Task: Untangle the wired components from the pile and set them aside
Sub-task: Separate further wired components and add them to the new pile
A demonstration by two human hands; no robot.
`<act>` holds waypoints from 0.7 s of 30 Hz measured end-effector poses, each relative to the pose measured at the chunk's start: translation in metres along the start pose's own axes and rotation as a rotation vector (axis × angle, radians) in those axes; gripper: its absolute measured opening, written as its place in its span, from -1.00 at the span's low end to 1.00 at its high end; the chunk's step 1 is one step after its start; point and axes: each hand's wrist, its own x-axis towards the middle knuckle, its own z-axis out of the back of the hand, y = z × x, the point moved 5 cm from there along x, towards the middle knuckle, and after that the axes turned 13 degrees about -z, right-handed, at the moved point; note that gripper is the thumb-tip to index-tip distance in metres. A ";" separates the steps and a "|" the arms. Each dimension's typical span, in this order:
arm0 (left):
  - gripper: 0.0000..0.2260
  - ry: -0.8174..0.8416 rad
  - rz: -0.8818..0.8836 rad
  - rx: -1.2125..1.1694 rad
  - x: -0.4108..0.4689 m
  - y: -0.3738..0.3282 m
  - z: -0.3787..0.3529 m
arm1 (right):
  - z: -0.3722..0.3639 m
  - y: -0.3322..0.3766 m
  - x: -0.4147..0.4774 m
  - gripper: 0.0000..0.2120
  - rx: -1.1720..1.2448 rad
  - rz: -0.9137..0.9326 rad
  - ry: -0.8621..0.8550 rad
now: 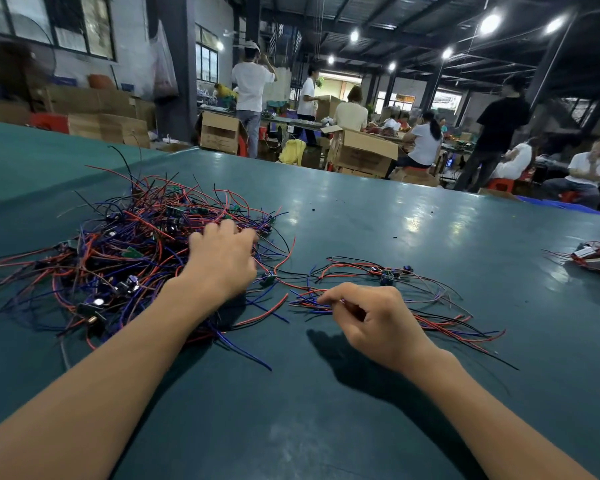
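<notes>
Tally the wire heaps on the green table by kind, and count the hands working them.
Tangled pile: 1
Set-aside group: 1
Bundle at the right edge: 1
Hands: 2, left hand digging into the pile, right hand pinching set-aside wires
Total: 5

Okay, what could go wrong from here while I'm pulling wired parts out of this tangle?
1. The left hand reaches into the dense pile. A pull there may drag out several knotted pieces at once, or strain the thin leads where they join the small boards.
2. The set-aside bunch, whose wires the right hand pinches, lies close beside the pile with loose strands running between them, so the two may tangle together again.
</notes>
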 end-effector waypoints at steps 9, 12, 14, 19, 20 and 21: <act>-0.76 0.107 -0.076 -0.189 -0.003 -0.030 -0.016 | -0.002 -0.001 0.000 -0.79 0.026 -0.016 0.016; -0.68 -0.201 -0.133 -0.385 -0.008 -0.035 0.005 | -0.001 -0.002 0.001 -0.80 0.039 -0.034 -0.048; -0.61 -0.397 -0.239 -0.499 -0.015 -0.044 0.020 | 0.001 -0.008 0.003 -0.82 0.117 -0.150 -0.108; -0.53 -0.603 -0.532 -0.478 -0.030 -0.074 0.043 | 0.002 -0.023 0.011 -0.89 0.757 -0.587 -0.051; -0.52 -0.607 -0.566 -0.477 -0.032 -0.078 0.044 | 0.002 -0.024 0.012 -0.85 0.848 -0.637 -0.009; -0.52 -0.606 -0.593 -0.498 -0.033 -0.082 0.043 | 0.002 -0.024 0.012 -0.83 0.895 -0.672 0.036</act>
